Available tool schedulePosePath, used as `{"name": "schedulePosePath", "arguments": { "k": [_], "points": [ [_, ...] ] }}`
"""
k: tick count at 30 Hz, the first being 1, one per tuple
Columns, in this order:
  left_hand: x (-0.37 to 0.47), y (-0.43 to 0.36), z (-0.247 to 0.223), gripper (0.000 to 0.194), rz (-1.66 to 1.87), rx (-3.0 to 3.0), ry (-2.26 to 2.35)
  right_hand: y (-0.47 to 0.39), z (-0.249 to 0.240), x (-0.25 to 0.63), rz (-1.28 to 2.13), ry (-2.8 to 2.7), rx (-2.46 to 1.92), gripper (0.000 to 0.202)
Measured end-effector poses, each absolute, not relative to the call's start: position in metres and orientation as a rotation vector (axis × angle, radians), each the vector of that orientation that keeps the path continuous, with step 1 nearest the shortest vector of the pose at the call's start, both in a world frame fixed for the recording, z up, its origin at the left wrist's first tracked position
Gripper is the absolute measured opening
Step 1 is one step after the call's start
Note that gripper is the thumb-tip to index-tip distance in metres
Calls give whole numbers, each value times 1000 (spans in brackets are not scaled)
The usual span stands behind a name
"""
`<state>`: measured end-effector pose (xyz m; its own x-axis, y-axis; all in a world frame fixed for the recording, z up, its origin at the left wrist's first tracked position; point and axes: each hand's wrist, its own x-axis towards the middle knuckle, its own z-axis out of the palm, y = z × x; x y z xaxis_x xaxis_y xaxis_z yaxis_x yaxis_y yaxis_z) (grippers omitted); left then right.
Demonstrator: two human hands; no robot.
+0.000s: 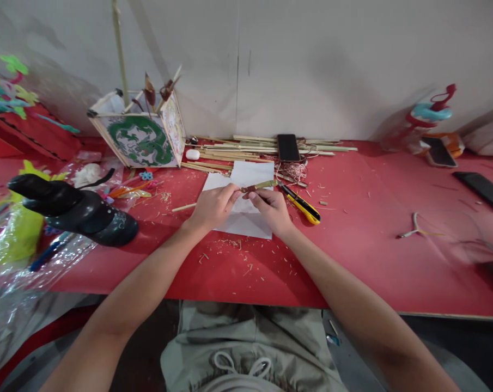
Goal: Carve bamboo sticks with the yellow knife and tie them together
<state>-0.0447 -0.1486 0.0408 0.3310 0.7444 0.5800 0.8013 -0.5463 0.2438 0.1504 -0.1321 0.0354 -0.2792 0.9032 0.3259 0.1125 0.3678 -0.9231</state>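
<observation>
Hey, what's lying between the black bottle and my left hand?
In the head view, a thin pale stick lies on the red table between the black bottle and your left hand, with small pale shavings nearby.

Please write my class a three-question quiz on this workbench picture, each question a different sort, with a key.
1. True or false: the yellow-and-black cutter lies to the right of the white paper.
2. The dragon on the box is mainly: a) red b) green c) blue.
3. Fill in: the left hand and right hand hold the green-and-brown piece over the white ____.

Key: 1 true; 2 b; 3 paper.
</observation>
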Motion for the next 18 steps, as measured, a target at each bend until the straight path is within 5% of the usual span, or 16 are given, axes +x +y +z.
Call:
{"name": "schedulePosePath", "arguments": {
  "k": [18],
  "points": [
    [-44,-150,40,26,-1083,-2464,-1490,-134,38,151,1036,-1657,-938,49]
  ]
}}
